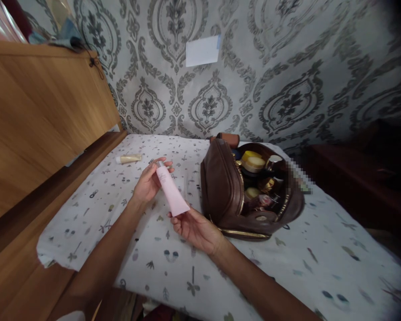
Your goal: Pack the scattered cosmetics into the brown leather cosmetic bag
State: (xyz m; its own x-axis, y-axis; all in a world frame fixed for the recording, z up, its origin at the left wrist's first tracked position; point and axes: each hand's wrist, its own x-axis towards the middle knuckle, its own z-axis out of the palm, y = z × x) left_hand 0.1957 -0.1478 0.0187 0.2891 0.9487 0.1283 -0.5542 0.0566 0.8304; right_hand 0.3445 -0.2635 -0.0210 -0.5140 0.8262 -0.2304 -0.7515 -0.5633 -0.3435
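Between both hands is a pink squeeze tube (171, 189) with a silver cap, held tilted above the cloth. My left hand (149, 183) grips it near the cap, fingers closed around that end. At the flat lower end, my right hand (195, 229) pinches the tube from below. Just right of the hands stands a brown leather bag (222, 178), unzipped, with several jars and bottles inside. A yellow-lidded jar (253, 163) shows near its top. Left of my left hand, a small beige tube (130, 158) with a white cap lies on the cloth.
A white printed cloth (167, 267) covers the surface. Wooden furniture (43, 116) rises on the left. Behind is a patterned wall (207, 102) with a white card (202, 51) on it. A blurred-out item (300, 177) lies right of the bag.
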